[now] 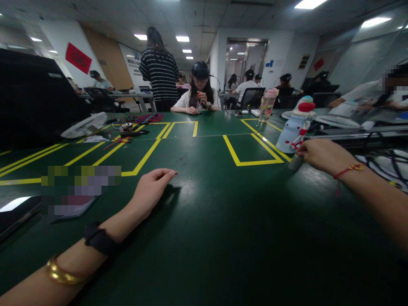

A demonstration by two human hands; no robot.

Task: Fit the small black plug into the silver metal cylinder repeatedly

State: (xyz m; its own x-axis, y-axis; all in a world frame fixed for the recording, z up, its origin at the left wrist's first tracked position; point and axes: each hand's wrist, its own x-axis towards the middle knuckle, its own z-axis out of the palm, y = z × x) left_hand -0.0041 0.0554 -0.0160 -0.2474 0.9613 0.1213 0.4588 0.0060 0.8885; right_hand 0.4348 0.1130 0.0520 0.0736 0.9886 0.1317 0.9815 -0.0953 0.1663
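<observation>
My left hand (152,192) is over the green table (204,238), left of the middle, its fingers curled and the thumb pressed against them. Whether anything small is in that pinch, I cannot make out. Out to the right, my right hand (323,155) grips the top of a small grey cylinder (296,162) between thumb and fingers. The cylinder stands slightly tilted, at or just above the tabletop. Close behind it is a pale blue bottle (288,131) with a red and white figure on it.
Yellow tape (259,163) marks rectangles on the table. A phone (19,212) lies at left, beside a blurred-out flat item. Farther back are tangled wires (143,119), a white fan (84,125) and a clear bottle (267,106). Black cables (390,163) lie at right. A person (199,91) sits opposite.
</observation>
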